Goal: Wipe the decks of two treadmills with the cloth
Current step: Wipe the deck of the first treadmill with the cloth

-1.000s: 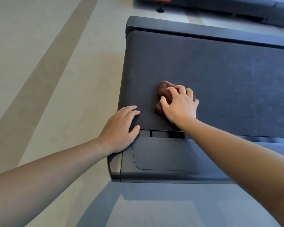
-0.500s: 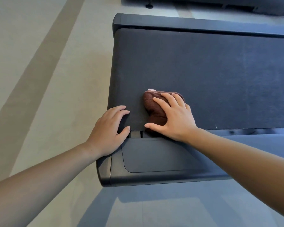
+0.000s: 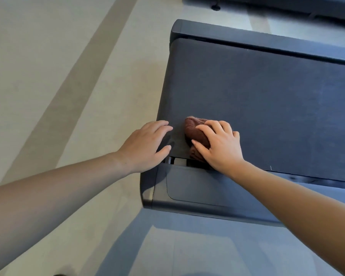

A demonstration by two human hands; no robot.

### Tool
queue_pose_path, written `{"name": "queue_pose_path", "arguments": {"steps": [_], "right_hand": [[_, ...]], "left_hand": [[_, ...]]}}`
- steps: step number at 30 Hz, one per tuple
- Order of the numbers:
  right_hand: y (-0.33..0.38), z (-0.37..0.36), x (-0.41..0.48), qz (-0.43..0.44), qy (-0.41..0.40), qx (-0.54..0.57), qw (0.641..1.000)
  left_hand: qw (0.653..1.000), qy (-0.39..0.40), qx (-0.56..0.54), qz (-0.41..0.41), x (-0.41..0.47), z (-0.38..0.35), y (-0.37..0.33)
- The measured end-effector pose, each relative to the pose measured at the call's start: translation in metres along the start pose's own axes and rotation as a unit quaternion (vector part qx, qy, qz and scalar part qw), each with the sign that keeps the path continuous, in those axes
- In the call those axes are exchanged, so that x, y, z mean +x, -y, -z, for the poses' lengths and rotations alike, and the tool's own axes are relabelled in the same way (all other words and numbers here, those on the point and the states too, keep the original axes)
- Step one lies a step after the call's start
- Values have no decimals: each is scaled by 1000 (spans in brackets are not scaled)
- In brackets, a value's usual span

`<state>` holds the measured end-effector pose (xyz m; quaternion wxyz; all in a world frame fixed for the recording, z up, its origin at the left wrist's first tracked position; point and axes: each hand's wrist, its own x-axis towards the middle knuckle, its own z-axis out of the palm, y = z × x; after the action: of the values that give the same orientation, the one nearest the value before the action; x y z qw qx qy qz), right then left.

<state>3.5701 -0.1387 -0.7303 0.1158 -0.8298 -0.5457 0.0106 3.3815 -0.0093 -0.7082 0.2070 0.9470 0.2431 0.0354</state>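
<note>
right hand (image 3: 221, 146) grips cloth (image 3: 195, 132) | left hand (image 3: 145, 144) flat (on deck (image 3: 267, 106) corner)

Gym or fitness room, by the look of it: a treadmill (image 3: 187, 28) fills most of the view, with a wide dark running belt (image 3: 267, 100), a dark rail (image 3: 267, 43) along its far side and a moulded plastic cover (image 3: 197, 189) at the near corner. A second machine (image 3: 287, 5), low and dark, stands just beyond it on a small round foot (image 3: 215, 6). The floor (image 3: 38, 66) is pale and plain, with one broad darker stripe (image 3: 82, 82) running across it.
</note>
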Motion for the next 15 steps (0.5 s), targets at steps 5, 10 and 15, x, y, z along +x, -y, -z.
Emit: {"name": "queue_pose_path", "arguments": {"steps": [5, 10, 15], "right_hand": [[65, 46, -9, -32, 36, 49, 998], [137, 113, -21, -67, 90, 92, 989], [217, 202, -23, -49, 112, 115, 986]], "left_hand": [[999, 12, -15, 44, -32, 59, -9], [996, 9, -39, 82, -81, 136, -14], [986, -32, -75, 143, -135, 242, -30]]}}
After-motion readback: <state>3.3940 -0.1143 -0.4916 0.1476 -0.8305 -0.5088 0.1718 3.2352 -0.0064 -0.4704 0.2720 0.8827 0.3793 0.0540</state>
